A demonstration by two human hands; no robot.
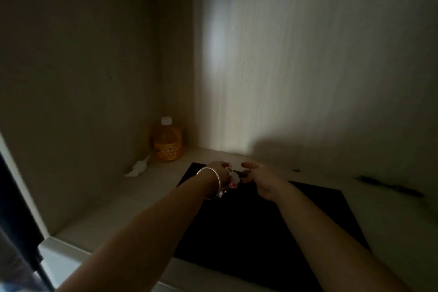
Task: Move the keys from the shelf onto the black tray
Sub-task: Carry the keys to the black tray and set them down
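At the far left of the shelf [99,216] a crumpled tissue [138,168] lies beside an orange bottle [167,142], both away from my work. My left hand [219,172], with a bracelet [212,182] on the wrist, is closed in a grip on the keys [231,176] with their pink charm, above the far edge of the black tray [284,232]. My right hand [257,179] pinches the dark end, I think to steady them. A pen [391,186] lies at the right.
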